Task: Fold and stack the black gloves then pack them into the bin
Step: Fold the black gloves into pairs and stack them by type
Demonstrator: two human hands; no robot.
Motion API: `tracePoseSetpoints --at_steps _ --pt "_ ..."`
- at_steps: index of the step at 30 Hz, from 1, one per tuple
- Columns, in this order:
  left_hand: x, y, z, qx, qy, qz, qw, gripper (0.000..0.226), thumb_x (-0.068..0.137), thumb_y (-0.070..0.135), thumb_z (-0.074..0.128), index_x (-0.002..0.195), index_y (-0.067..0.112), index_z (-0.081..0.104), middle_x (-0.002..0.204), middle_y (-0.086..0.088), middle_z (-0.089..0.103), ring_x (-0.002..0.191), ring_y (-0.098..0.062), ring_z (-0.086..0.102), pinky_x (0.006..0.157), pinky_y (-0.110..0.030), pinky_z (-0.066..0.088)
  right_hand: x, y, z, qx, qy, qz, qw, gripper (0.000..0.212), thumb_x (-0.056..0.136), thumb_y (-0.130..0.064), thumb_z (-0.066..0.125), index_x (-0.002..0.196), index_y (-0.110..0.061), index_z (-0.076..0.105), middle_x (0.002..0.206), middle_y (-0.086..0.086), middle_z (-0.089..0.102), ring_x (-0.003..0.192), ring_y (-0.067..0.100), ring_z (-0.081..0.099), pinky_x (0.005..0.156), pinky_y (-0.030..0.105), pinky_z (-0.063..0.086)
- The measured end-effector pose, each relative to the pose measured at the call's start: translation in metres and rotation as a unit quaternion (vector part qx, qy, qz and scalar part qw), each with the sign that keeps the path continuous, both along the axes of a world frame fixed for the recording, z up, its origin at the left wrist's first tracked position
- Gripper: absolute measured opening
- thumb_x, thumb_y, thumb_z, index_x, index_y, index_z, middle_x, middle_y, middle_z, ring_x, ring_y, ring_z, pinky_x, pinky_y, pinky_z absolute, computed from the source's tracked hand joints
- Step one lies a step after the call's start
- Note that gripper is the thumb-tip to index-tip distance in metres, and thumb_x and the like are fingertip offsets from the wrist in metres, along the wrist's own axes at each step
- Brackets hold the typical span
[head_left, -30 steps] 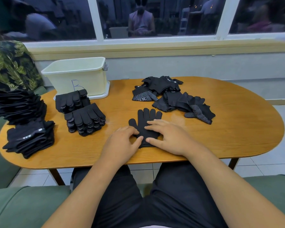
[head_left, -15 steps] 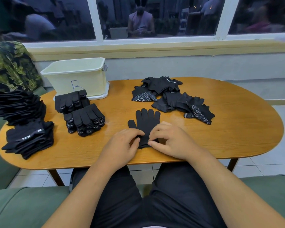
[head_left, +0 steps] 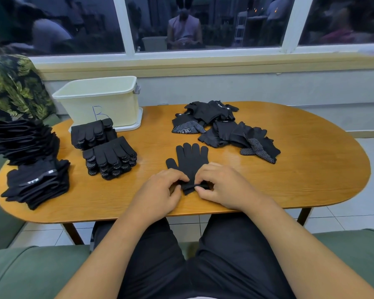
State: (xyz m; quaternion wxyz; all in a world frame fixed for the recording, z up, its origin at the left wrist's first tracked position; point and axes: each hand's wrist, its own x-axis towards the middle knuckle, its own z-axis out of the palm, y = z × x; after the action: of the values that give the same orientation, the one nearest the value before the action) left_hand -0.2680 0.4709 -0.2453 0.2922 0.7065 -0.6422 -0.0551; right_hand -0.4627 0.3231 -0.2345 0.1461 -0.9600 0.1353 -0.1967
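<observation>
While both grips pinch the near end of one black glove, I judge the fold to be just beginning. The left grip point(head_left: 159, 190) and right grip point(head_left: 222, 184) are each clamped on the cuff point(head_left: 195, 187), which bunches between them. The glove point(head_left: 191, 160) lies flat on the surface point(head_left: 311, 169), its fingers pointing away from me.

Risks, as I judge them:
(a) The knit looks thin and limp. If one grip lifts ahead of the other, the fold will skew and the glove's thumb will stick out at the left.
(b) Whether one layer or two is pinched I cannot tell. A second layer could slide free in the turn.
(c) The folded stacks point(head_left: 110, 158) stand near my left forearm, in front of the bin point(head_left: 104, 100). A crooked glove set on top could tip them.
(d) The loose pile point(head_left: 225, 130) lies near the glove's fingertips, so a wide sweep might drag it.
</observation>
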Motion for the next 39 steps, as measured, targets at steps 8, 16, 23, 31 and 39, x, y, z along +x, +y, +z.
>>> tracePoseSetpoints --at_steps 8,16,23,31,39 --pt "-0.001 -0.001 0.003 0.003 -0.002 -0.019 1.0 0.047 0.093 0.029 0.06 0.139 0.037 0.062 0.14 0.025 0.059 0.135 0.0 0.05 0.114 -0.042 0.046 -0.003 0.0 0.001 0.062 -0.04 0.018 0.997 0.007 0.097 -0.029 0.072 0.101 -0.025 0.068 0.105 -0.015 0.064 0.101 0.01 0.059 0.085 0.036 0.052" --pt "-0.003 -0.006 0.003 0.021 -0.011 0.008 1.0 0.026 0.105 0.039 0.06 0.13 0.041 0.068 0.118 0.021 0.07 0.115 -0.003 0.059 0.098 -0.034 0.048 -0.008 0.005 0.007 0.155 -0.06 0.023 0.986 0.011 0.106 -0.032 0.063 0.117 -0.032 0.064 0.12 -0.018 0.069 0.115 0.007 0.067 0.097 0.035 0.057" --pt "-0.005 -0.004 0.006 -0.014 0.111 0.057 0.992 0.01 0.107 0.038 0.062 0.113 0.043 0.067 0.078 0.043 0.063 0.077 0.013 0.059 0.061 -0.012 0.038 -0.007 0.003 0.009 0.162 -0.04 -0.028 0.986 0.033 0.096 -0.045 0.076 0.125 -0.04 0.062 0.117 -0.025 0.068 0.114 -0.006 0.062 0.092 0.018 0.05" --pt "0.002 -0.017 0.017 0.02 0.215 0.067 0.974 0.025 0.106 0.047 0.059 0.13 0.041 0.062 0.099 0.018 0.08 0.094 0.0 0.072 0.088 -0.038 0.057 0.004 -0.009 0.008 0.257 -0.051 -0.082 0.962 0.014 0.104 -0.036 0.068 0.094 -0.029 0.075 0.088 -0.015 0.074 0.085 0.001 0.067 0.079 0.03 0.052" --pt "0.002 -0.034 0.013 -0.008 0.197 0.17 0.965 0.045 0.099 0.047 0.069 0.137 0.042 0.045 0.087 0.005 0.075 0.079 -0.011 0.069 0.068 -0.035 0.052 0.026 -0.019 0.014 0.32 -0.026 -0.155 0.934 0.022 0.101 -0.047 0.069 0.101 -0.03 0.081 0.096 0.001 0.082 0.093 0.021 0.076 0.095 0.05 0.06"
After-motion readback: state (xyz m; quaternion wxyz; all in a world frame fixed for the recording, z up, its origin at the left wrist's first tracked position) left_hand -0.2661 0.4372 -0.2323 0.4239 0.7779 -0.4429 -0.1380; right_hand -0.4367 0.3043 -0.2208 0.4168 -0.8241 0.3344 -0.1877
